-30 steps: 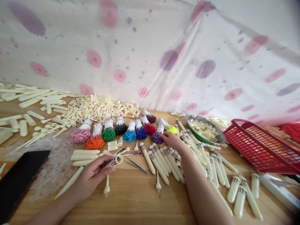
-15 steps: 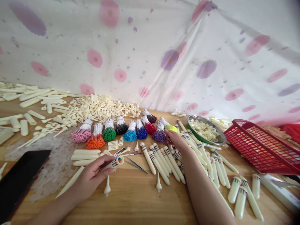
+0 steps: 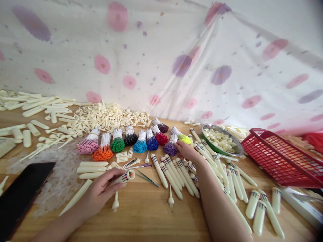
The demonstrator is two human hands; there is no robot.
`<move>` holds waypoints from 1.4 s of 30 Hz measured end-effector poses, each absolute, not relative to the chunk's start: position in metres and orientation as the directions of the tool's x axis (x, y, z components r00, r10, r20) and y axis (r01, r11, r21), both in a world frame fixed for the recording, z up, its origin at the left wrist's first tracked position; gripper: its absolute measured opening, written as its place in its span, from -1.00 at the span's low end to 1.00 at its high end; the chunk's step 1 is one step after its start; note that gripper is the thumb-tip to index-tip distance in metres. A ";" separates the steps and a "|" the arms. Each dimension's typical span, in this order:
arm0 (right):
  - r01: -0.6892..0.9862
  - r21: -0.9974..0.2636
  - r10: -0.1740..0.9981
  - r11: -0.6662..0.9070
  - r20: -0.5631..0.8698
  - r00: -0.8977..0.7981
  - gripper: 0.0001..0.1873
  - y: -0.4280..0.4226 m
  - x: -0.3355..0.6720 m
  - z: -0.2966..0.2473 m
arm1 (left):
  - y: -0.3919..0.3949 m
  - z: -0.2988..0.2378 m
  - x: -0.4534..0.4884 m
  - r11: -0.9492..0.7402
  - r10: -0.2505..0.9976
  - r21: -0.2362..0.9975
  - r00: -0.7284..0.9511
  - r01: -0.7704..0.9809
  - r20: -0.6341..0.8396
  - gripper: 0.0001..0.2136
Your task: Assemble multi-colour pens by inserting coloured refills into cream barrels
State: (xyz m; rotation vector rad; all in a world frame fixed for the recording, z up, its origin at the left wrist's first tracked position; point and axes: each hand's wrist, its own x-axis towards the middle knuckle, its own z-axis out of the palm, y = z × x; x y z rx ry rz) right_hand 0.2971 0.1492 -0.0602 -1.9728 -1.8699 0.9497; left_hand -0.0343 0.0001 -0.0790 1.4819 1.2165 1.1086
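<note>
My left hand (image 3: 106,186) is closed around a cream multicolour pen barrel (image 3: 121,178), its open end tilted up to the right and coloured bits showing inside. My right hand (image 3: 188,151) reaches to the bundle of purple pen refills (image 3: 170,147), fingertips pinched together at its right side; whatever lies between them is hidden. Other refill bundles stand in a row to the left: blue (image 3: 152,143), light blue (image 3: 140,145), black (image 3: 130,137), green (image 3: 117,143), orange (image 3: 102,153) and pink (image 3: 87,146). Red (image 3: 161,137) and yellow (image 3: 184,138) bundles stand close behind the purple one.
Tweezers (image 3: 147,179) lie between my hands. Several pen barrels (image 3: 174,174) lie beneath and beside my right forearm. A metal bowl (image 3: 238,149) of small parts and a red basket (image 3: 282,158) stand right. A phone (image 3: 24,191) lies left; a heap of cream parts (image 3: 108,116) spreads behind.
My right hand has shifted slightly left, from beside the yellow bundle to the purple refills. My left hand, still holding the pen barrel, has moved a little to the right and down.
</note>
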 end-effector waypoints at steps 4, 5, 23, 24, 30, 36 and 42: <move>0.685 -0.698 0.925 -0.210 -0.369 -0.092 -0.73 0.144 0.296 -0.060 | 0.000 -0.080 -0.035 -0.136 0.985 0.973 0.126 0.188 0.114 -0.77; 0.656 -0.721 0.919 -0.226 -0.381 -0.102 -0.73 0.143 0.294 -0.058 | 0.000 -0.080 -0.035 -0.138 0.985 0.972 0.126 0.188 0.116 -0.77; 0.738 -0.668 0.993 -0.096 -0.112 0.028 -0.77 0.143 0.291 -0.052 | 0.000 -0.075 -0.034 -0.164 0.984 0.958 0.111 0.236 0.141 -0.78; 0.751 -0.657 0.996 -0.071 -0.084 0.021 -0.76 0.142 0.291 -0.050 | 0.000 -0.073 -0.034 -0.162 0.984 0.957 0.108 0.242 0.139 -0.78; 0.828 -0.561 0.998 -0.015 0.045 0.048 -0.76 0.142 0.292 -0.044 | 0.000 -0.071 -0.034 -0.168 0.984 0.942 0.111 0.289 0.141 -0.79; 0.840 -0.524 0.990 -0.142 -0.054 0.133 -0.79 0.145 0.290 -0.058 | 0.000 -0.075 -0.036 -0.151 0.987 0.944 0.095 0.294 0.128 -0.78; 0.738 -0.664 0.989 -0.121 -0.146 0.030 -0.71 0.147 0.284 -0.067 | 0.000 -0.075 -0.035 -0.159 0.985 0.955 0.109 0.249 0.136 -0.79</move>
